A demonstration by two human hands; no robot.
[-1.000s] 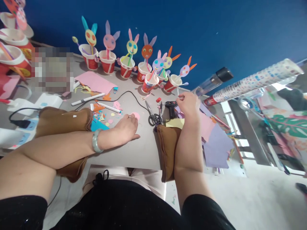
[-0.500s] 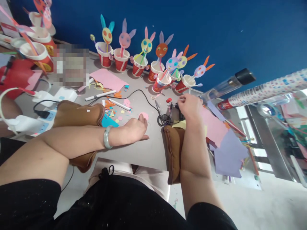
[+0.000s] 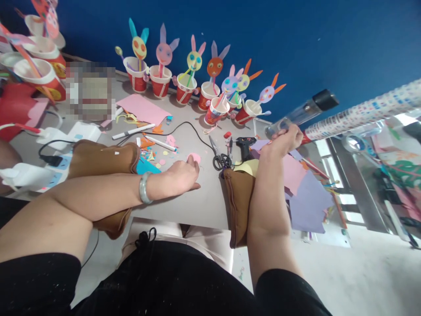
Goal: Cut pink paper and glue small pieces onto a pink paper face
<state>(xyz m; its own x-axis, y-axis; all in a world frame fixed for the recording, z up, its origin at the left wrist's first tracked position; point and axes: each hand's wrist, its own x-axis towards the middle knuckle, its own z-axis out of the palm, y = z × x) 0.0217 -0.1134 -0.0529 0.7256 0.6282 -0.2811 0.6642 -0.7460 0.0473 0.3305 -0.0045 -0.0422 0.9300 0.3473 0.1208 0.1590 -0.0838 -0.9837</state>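
My left hand (image 3: 179,177) rests low over the table, fingers curled in, its fingertips pinched at the edge of a pink paper circle (image 3: 195,156). Further right, my right hand (image 3: 287,139) is raised and closed beside a clear tube with a black cap (image 3: 304,112) and the red end of a long stack of paper cups (image 3: 348,118). What its fingers hold, if anything, is hidden. Between the two hands lie black-handled scissors (image 3: 217,159), a pen (image 3: 230,147) and a black glue gun (image 3: 246,148). A yellow paper piece (image 3: 248,167) lies close to my right forearm.
Several paper cups with rabbit figures (image 3: 160,81) stand along the blue wall. Brown cushions (image 3: 103,159) lie under my forearms. White markers (image 3: 133,131), paper scraps (image 3: 149,164) and a black cable cover the table. A power strip with white plugs (image 3: 57,164) sits left; purple paper (image 3: 311,204) lies right.
My right hand has left the glue gun and moved right, toward the clear tube and cup stack. The glue gun now lies uncovered. My left hand stays put; the whole view shifts slightly.
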